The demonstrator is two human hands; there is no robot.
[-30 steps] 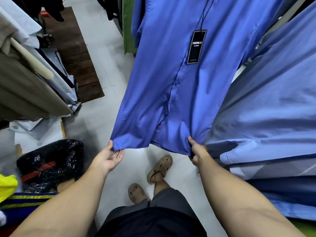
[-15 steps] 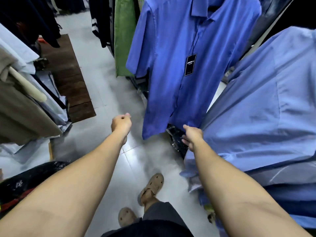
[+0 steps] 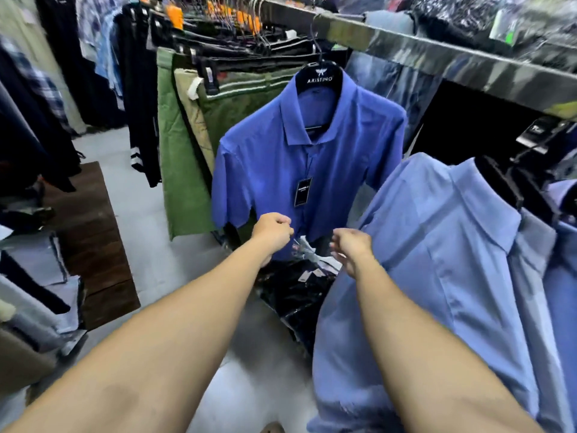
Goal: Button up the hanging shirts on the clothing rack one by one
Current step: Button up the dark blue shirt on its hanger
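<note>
Now – shirt (image 3: pixel 274 170): soft, light – take by its front placket
Left hand (image 3: pixel 272 231): fisted, empty
Right hand (image 3: pixel 351 249): loosely curled, empty

Even, fairly bright indoor light with soft shadows. Glare streaks the metal rail (image 3: pixel 452 62) far right. Motion blur smears the edges; wide-angle distortion bends the nearest forearms.

Bare forearms, no sleeves

Left hand (image 3: pixel 272 227) and right hand (image 3: pixel 352 247) ringless; no watch or wristband on either wrist.
</note>
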